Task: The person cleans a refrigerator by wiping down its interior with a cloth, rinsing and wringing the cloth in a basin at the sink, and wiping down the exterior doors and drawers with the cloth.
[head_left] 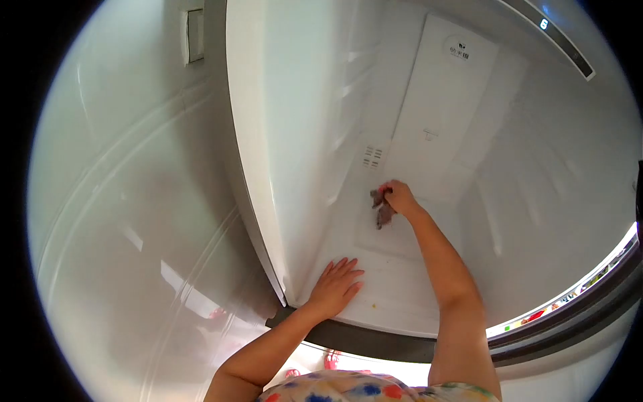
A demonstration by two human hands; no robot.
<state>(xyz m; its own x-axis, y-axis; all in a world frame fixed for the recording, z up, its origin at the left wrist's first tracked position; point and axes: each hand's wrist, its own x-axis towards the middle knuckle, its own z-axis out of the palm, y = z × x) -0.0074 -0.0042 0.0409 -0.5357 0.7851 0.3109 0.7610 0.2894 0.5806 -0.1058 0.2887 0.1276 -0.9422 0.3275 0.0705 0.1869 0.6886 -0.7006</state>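
Inside an open white refrigerator, my right hand (400, 196) reaches toward the back of the bottom surface. Its fingers are closed on a crumpled greyish-brown cloth (384, 214), which hangs down against the floor of the compartment below the slotted vent. My left hand (334, 289) lies flat near the front left of the refrigerator floor (402, 295), fingers spread, holding nothing. A small yellowish spot (374, 306) shows on the floor to the right of that hand.
On the left stands the wide refrigerator door (147, 221). A back panel (449, 87) with a logo rises behind the hands, beside a slotted vent (372, 157). A lit display strip (556, 33) crosses the top right. The dark front edge (375, 340) runs below my arms.
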